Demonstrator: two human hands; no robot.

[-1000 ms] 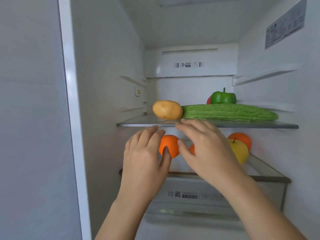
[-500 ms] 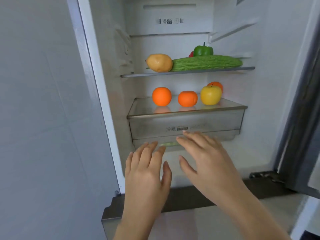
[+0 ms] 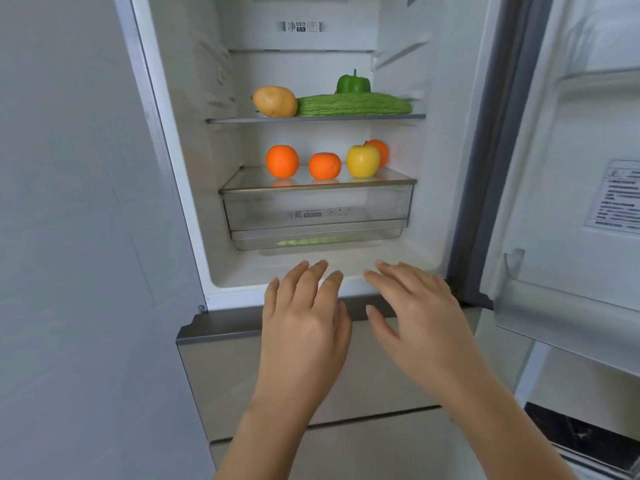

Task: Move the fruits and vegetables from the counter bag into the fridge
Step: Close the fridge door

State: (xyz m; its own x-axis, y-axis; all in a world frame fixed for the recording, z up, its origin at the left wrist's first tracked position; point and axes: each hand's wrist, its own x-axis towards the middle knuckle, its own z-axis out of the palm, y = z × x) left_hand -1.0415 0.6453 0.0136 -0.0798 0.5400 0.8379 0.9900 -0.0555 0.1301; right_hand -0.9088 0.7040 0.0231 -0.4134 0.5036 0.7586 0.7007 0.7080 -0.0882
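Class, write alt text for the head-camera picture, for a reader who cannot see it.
Two empty hands, the left hand and the right hand, are held open in front of an open fridge. Its upper shelf holds a potato, a bitter gourd and a green pepper; the shelf below holds three oranges and a yellow apple.

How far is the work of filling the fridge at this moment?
Done: potato, bitter gourd and green pepper lie on the upper shelf; three oranges and a yellow apple sit below. In hand: nothing; left hand and right hand are open. Left: the bag is out of view, so unknown.
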